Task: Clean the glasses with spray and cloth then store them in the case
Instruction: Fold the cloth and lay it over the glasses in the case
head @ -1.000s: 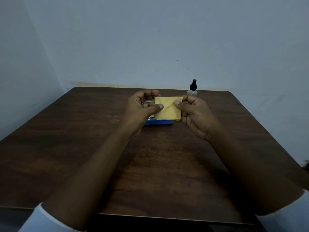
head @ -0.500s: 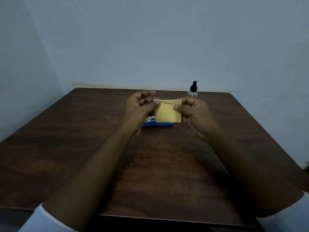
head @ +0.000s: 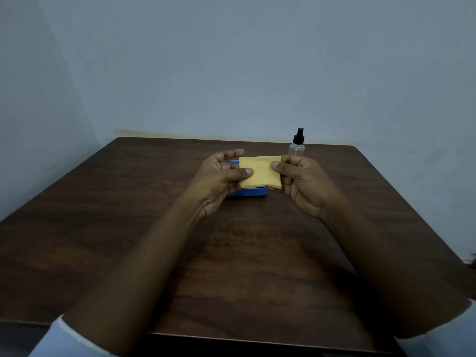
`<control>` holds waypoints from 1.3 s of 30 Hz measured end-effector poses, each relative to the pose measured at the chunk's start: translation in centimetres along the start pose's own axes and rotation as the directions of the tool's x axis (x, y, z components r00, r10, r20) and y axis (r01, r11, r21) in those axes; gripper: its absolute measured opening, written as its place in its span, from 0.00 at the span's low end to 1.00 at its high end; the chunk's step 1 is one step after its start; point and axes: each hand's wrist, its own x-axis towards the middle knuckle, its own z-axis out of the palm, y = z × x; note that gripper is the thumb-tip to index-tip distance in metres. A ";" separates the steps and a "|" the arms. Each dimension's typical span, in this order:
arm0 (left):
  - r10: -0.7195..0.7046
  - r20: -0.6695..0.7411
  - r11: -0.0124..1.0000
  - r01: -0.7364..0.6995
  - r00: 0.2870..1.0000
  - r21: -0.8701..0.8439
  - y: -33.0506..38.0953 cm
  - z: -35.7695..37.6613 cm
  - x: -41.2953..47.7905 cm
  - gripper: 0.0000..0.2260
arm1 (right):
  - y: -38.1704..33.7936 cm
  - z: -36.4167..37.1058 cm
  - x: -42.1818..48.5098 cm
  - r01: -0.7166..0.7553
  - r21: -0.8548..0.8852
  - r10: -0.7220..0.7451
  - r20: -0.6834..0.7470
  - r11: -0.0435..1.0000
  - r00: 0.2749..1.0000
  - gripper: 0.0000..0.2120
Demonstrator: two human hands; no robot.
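From the head camera, the left hand (head: 221, 176) and the right hand (head: 298, 181) hold a yellow cloth (head: 260, 171) stretched between them above the dark wooden counter (head: 128, 202), each hand pinching one side edge between thumb and fingers. Beneath the cloth and partly hidden by it and the left hand, a blue case (head: 253, 191) lies on the counter; the glasses cannot be made out. A clear spray bottle (head: 297, 145) with a black nozzle stands upright near the counter's far edge, just behind the right hand.

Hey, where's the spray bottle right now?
The spray bottle stands upright at the table's far edge, right of centre, just beyond the right hand holding the yellow cloth.
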 end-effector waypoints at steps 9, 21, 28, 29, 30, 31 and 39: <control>0.089 -0.032 0.994 -0.087 0.995 0.066 0.2 -0.6 0.3 0.24 | -0.4 -0.6 0.2 -0.006 -0.102 0.010 0.037 0.995 0.999 0.11; 0.200 0.040 0.974 -0.203 0.979 0.104 0.2 -1.3 0.4 0.20 | -0.4 -1.6 0.0 0.209 -0.249 -0.193 0.087 0.946 0.977 0.13; 0.291 0.051 0.944 -0.295 0.956 0.150 0.1 -1.4 0.4 0.21 | -0.5 -1.8 -0.1 0.330 -0.295 -0.303 0.133 0.897 0.944 0.14; 0.309 0.052 0.935 -0.314 0.950 0.165 0.0 -1.4 0.3 0.21 | -0.5 -1.8 -0.1 0.343 -0.310 -0.318 0.130 0.887 0.939 0.15; 0.326 0.054 0.926 -0.330 0.944 0.182 0.0 -1.4 0.3 0.21 | -0.5 -1.7 -0.1 0.355 -0.318 -0.332 0.124 0.879 0.935 0.15; 0.339 0.056 0.918 -0.343 0.939 0.198 0.0 -1.4 0.3 0.21 | -0.5 -1.7 -0.1 0.365 -0.321 -0.346 0.116 0.874 0.931 0.16; 0.405 0.038 0.880 -0.400 0.914 0.256 -0.4 -1.0 0.1 0.14 | -0.2 -1.9 0.2 0.360 -0.301 -0.353 0.080 0.883 0.932 0.13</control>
